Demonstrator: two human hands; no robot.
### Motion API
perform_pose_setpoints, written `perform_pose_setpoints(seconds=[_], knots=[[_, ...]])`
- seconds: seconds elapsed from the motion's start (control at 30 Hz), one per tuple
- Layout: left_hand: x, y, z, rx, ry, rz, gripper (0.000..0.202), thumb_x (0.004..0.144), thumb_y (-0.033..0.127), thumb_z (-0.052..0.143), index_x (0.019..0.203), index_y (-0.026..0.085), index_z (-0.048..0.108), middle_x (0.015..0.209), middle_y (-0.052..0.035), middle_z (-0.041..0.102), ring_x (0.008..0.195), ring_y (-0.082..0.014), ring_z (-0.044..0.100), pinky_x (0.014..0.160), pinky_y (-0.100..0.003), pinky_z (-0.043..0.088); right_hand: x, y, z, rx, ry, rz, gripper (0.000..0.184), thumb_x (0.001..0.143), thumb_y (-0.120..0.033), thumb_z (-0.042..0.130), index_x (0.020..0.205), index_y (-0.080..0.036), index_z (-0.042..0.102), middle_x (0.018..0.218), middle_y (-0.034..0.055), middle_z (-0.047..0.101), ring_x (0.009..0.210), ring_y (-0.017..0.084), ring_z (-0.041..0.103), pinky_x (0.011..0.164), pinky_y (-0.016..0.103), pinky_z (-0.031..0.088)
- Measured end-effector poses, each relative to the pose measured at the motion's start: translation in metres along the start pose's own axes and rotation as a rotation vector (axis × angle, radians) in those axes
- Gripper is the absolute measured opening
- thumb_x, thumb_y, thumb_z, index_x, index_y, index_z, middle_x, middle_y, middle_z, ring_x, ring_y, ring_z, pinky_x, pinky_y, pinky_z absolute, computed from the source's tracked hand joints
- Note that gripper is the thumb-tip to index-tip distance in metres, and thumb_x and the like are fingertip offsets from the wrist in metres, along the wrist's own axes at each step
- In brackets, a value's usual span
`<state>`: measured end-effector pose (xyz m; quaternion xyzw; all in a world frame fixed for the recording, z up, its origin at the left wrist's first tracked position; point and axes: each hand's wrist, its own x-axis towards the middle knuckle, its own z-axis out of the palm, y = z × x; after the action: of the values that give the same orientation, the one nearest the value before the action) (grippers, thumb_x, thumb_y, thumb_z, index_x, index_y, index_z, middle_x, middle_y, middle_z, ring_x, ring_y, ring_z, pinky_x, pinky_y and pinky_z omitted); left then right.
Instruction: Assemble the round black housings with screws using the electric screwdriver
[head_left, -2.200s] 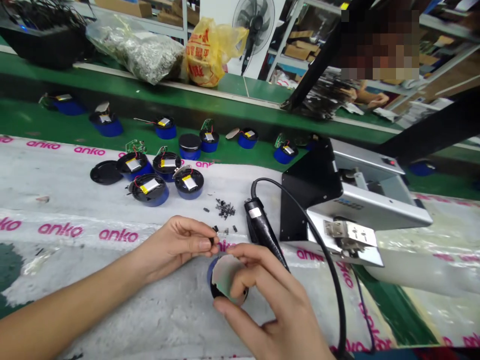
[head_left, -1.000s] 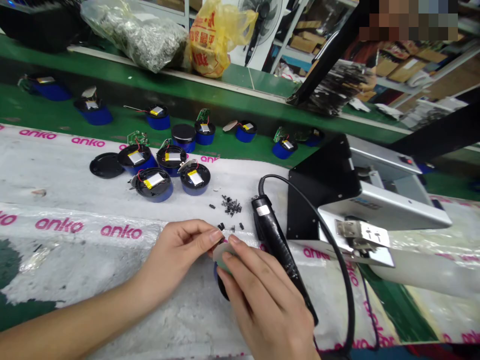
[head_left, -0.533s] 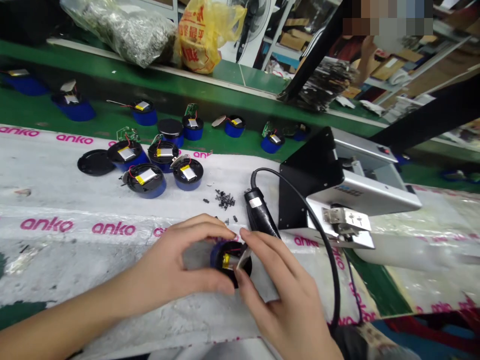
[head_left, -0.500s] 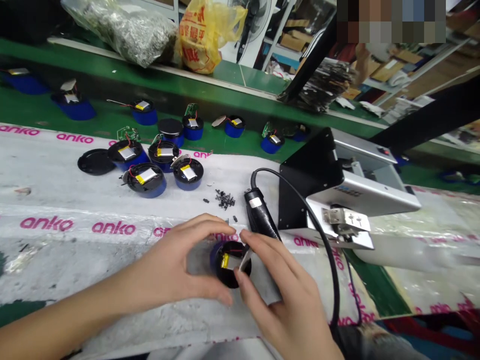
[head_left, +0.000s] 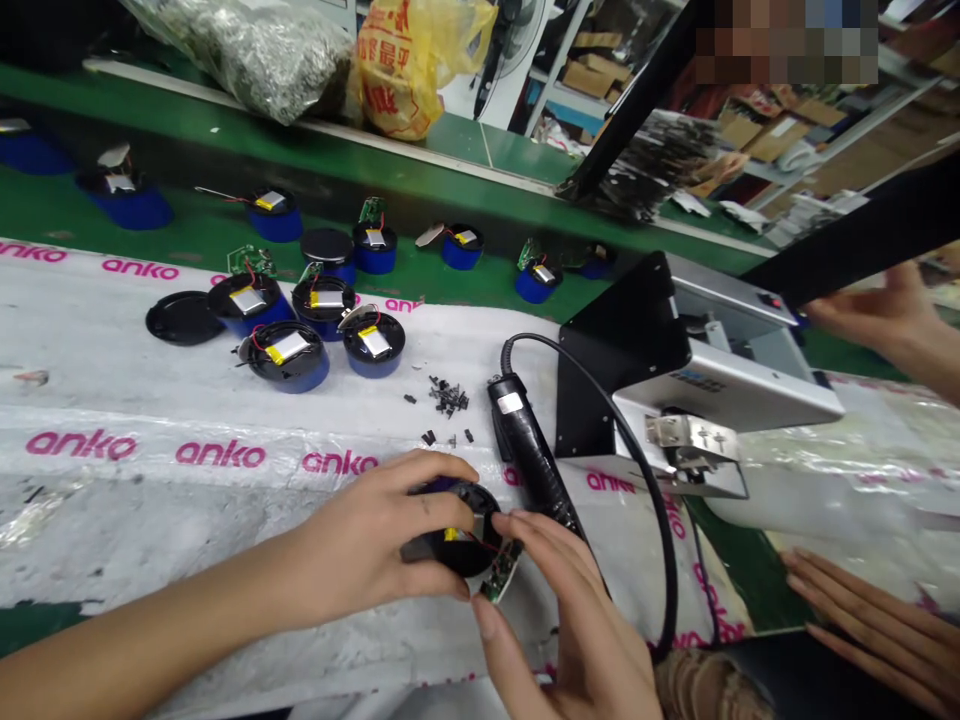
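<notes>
My left hand [head_left: 367, 540] is wrapped around a round blue housing with a black inside [head_left: 481, 500], holding it near the front of the bench. A battery with yellow tape [head_left: 452, 534] lies in the housing, partly covered by my fingers. Between the thumb and fingers of my right hand [head_left: 581, 610] is a green circuit board [head_left: 501, 575] with a pale edge, tilted at the housing's right rim. Thin wires run between the board and the inside of the housing. Just behind my right hand lies a black corded hand tool [head_left: 529, 440].
Small black parts [head_left: 448, 396] lie scattered beyond the housing. Several blue housings with batteries [head_left: 375, 345] stand at the left and along the green strip. A silver-and-black machine [head_left: 750, 370] is on the right. Another person's hands [head_left: 874, 315] reach in from the right edge.
My left hand has closed in over the housing. My right hand has swung the circuit board outward and down, so its green side shows. Another person's hands have appeared at the right.
</notes>
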<state>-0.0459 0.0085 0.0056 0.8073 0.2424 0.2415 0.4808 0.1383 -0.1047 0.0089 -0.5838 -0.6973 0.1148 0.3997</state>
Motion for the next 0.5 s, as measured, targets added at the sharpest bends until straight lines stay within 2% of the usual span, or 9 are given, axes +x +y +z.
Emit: perform_pose_setpoints(seconds=[0.07,0.17,0.2,0.27,0.33,0.37,0.5], knots=[[-0.001,0.002,-0.003,0.039,0.014,-0.029,0.024,0.084,0.04,0.072,0.1,0.022,0.071,0.132,-0.0108,0.059,0.121,-0.0285,0.055,0.102,-0.038,0.045,0.0,0.0,0.003,-0.015,0.036,0.055,0.046,0.086,-0.011,0.062,0.131,-0.019,0.054,0.122,0.011,0.062,0.117,0.024,0.06,0.098,0.036,0.055],[0.0,0.009,-0.008,-0.026,0.027,-0.154,0.029,0.08,0.046,0.075,0.101,0.027,0.072,0.135,-0.0079,0.057,0.123,-0.0303,0.052,0.101,-0.04,0.045,0.005,0.0,0.002,0.038,-0.006,0.145,0.044,0.089,-0.017,0.06,0.132,-0.022,0.054,0.124,0.0097,0.058,0.112,0.02,0.062,0.094,0.03,0.056],[0.001,0.012,-0.008,-0.095,0.051,-0.224,0.027,0.084,0.046,0.071,0.103,0.028,0.071,0.132,-0.0068,0.058,0.118,-0.0283,0.056,0.096,-0.038,0.048,0.007,0.0,0.001,0.059,-0.027,0.151,0.044,0.089,-0.018,0.06,0.133,-0.022,0.053,0.124,0.0093,0.057,0.11,0.019,0.063,0.092,0.028,0.057],[0.003,0.016,-0.006,-0.248,0.113,-0.388,0.027,0.092,0.047,0.059,0.11,0.028,0.067,0.117,-0.0052,0.064,0.094,-0.0209,0.065,0.079,-0.03,0.053,0.01,0.001,-0.002,0.091,-0.066,0.138,0.046,0.089,-0.018,0.06,0.134,-0.022,0.052,0.122,0.0089,0.058,0.107,0.018,0.064,0.091,0.027,0.057],[0.005,0.018,0.001,-0.373,0.14,-0.524,0.032,0.095,0.048,0.052,0.119,0.028,0.061,0.104,-0.0025,0.064,0.067,-0.0135,0.063,0.064,-0.026,0.053,0.01,0.001,-0.004,0.092,-0.094,0.117,0.048,0.088,-0.018,0.061,0.135,-0.021,0.05,0.121,0.0094,0.058,0.108,0.019,0.064,0.091,0.027,0.057],[0.005,0.018,0.006,-0.412,0.128,-0.565,0.035,0.095,0.049,0.053,0.123,0.029,0.058,0.105,-0.0019,0.064,0.059,-0.0113,0.061,0.06,-0.026,0.053,0.01,0.001,-0.005,0.081,-0.1,0.103,0.049,0.088,-0.018,0.061,0.136,-0.02,0.05,0.12,0.0098,0.058,0.109,0.019,0.063,0.091,0.027,0.057],[0.005,0.017,0.019,-0.364,0.111,-0.555,0.034,0.094,0.043,0.055,0.125,0.03,0.055,0.113,-0.0028,0.063,0.058,-0.0115,0.063,0.056,-0.025,0.055,0.007,-0.003,-0.005,-0.003,-0.106,0.05,0.049,0.088,-0.02,0.061,0.136,-0.019,0.05,0.119,0.0105,0.058,0.108,0.02,0.063,0.089,0.026,0.058]])
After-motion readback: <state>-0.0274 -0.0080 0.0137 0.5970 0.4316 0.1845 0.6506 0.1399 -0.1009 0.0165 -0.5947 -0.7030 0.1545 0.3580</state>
